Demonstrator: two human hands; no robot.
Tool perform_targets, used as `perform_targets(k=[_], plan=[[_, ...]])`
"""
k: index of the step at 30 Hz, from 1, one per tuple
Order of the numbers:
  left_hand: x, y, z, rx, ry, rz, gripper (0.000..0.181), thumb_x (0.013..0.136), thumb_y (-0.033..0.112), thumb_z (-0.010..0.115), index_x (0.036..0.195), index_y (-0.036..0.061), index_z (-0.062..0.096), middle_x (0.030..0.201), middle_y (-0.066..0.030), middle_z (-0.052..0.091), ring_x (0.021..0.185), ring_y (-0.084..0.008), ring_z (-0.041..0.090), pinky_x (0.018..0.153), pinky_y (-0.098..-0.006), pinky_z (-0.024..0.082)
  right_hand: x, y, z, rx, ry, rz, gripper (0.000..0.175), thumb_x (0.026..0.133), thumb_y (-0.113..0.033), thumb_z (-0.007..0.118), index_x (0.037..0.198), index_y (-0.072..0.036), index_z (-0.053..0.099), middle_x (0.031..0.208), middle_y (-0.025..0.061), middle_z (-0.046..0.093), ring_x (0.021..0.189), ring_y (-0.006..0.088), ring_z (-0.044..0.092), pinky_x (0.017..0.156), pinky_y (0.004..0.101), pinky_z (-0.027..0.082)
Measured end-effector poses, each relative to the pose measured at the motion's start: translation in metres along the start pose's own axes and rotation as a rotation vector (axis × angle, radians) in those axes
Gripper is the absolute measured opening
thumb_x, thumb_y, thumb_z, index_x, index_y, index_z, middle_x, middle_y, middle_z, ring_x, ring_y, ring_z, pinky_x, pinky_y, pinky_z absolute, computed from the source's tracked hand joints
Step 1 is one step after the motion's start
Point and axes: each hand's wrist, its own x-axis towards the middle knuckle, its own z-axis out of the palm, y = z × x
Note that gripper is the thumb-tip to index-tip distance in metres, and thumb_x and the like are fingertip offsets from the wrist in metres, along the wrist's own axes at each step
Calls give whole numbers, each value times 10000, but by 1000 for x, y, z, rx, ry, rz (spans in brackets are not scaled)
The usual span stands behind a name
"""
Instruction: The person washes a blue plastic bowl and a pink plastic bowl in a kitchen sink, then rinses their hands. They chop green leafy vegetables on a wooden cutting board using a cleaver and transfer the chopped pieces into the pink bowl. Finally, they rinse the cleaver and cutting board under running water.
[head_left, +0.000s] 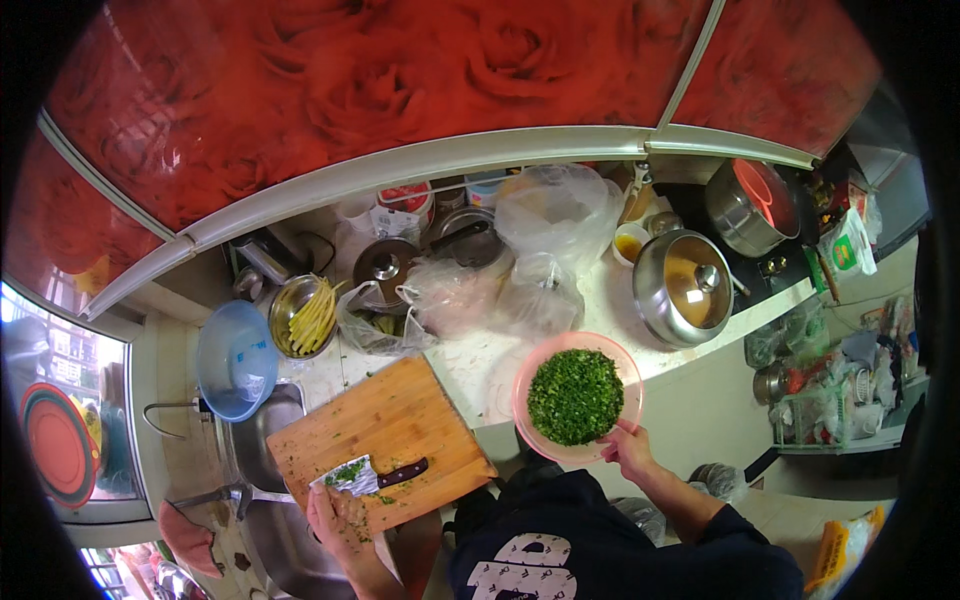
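Observation:
My right hand (628, 448) grips the near rim of a translucent pink plastic bowl (634, 382). Finely chopped green leaves (576, 397) are heaped in the bowl, which overhangs the counter's front edge. Down at the left, my left hand (339, 517) is at the near edge of a wooden cutting board (405, 405), with green bits stuck to its skin. Its fingers look bent, and whether they touch the knife is unclear. A cleaver (356, 477) with a dark riveted handle lies flat on the board, green scraps on its blade. The board partly covers the sink.
A double steel sink (289, 555) and a blue basin (236, 360) are left. Behind the board stand a steel bowl of yellowish stalks (311, 315) and plastic bags (457, 296). A lidded steel pot (679, 292) stands right. Red cabinets (420, 75) overhang the counter.

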Motion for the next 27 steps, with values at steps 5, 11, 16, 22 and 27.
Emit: perform_targets(k=[5,11,16,22,27], plan=[[0,-4,-4,-7,3,-11,300,1000,267,513,748,107,480,535,54,345,414,-48,291,379,-219,225,30,10,52,112,30,74,169,909,-146,517,1012,-50,610,736,122,651,458,185,555,396,313,433],[5,-9,-45,2,42,1,291,1016,266,472,780,98,493,533,49,357,410,-50,297,387,-218,245,61,23,88,273,76,72,266,969,-242,485,1136,-36,501,780,207,670,456,206,521,416,326,419],[3,-4,-67,4,191,41,285,1013,263,459,779,104,493,529,47,360,399,-64,299,381,-242,247,-19,37,110,14,53,188,612,915,-569,502,1203,-29,498,1043,100,552,916,200,560,597,366,516],[12,-20,-143,-71,357,50,262,1004,267,462,808,97,502,607,22,430,475,-76,374,423,-228,278,-69,59,250,-1153,-696,-1376,297,845,-231,618,1064,-30,607,981,138,576,961,308,566,800,422,471],[29,-29,-183,-122,600,156,262,1006,260,473,842,64,529,655,-7,501,536,-96,443,491,-234,354,-60,100,338,-1683,-879,-1491,349,779,-181,615,1077,-8,560,973,148,568,1003,317,570,798,422,474]])
